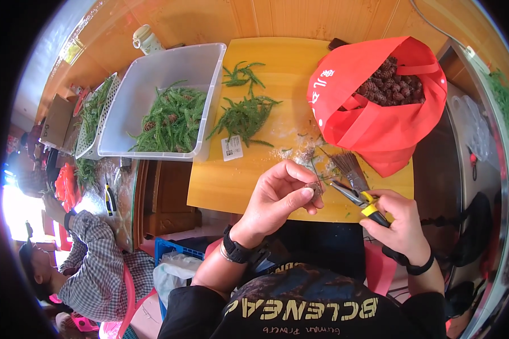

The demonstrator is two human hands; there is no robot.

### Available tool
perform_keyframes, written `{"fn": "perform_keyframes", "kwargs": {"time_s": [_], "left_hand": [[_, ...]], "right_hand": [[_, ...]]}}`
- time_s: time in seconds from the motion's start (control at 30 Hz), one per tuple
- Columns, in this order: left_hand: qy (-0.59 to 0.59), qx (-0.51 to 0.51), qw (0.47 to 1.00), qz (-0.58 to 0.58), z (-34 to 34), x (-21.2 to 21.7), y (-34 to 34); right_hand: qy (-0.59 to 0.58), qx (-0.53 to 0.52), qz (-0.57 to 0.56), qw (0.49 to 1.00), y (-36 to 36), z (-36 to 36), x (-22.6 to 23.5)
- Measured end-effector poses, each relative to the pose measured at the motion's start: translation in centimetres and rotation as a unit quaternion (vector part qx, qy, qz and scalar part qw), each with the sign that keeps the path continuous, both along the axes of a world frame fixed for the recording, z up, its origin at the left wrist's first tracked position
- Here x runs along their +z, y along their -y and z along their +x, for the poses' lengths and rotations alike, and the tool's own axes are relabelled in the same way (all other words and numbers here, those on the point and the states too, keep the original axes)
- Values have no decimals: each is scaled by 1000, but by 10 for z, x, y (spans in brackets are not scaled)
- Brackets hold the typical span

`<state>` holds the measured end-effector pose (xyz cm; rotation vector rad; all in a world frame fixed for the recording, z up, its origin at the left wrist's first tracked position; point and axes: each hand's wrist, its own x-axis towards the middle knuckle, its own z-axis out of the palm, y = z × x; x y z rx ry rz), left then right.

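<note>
My left hand [280, 195] pinches a small brown pine cone [314, 188] between thumb and fingers above the near edge of the yellow wooden table [266, 175]. My right hand [398, 220] grips pliers [353, 196] with yellow and black handles, and their jaws point left toward the cone, close to it. A bundle of thin dark wires [348, 165] lies on the table just behind the pliers. Both wrists wear black bands.
A red bag [379, 121] full of pine cones stands at the right. Green sprigs [244, 116] lie mid-table. A white plastic tub [164, 73] holds more greenery and cones. At the lower left, a person in a checked shirt [93, 265] sits at another table.
</note>
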<state>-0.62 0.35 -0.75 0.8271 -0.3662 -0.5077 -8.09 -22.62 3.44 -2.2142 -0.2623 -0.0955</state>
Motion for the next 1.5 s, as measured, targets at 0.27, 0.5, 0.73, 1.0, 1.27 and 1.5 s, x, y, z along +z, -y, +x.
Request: {"fn": "perform_keyframes", "kwargs": {"time_s": [0.27,0.5,0.73,1.0,1.27,1.5], "left_hand": [[7,-17,1000,22,1,3,-3],[-1,-22,999,43,0,6,-2],[-13,-28,999,37,0,6,-2],[-15,-28,999,36,-1,6,-1],[281,161,923,207,-5,5,7],[-65,-39,997,31,3,6,0]], "right_hand": [[20,34,-9,999,-7,7,1],[14,17,-9,1000,-6,7,0],[40,41,4,998,-6,8,-5],[49,42,5,998,-6,8,-5],[12,4,-6,1000,-11,6,-9],[61,5,13,998,-8,10,-11]]}}
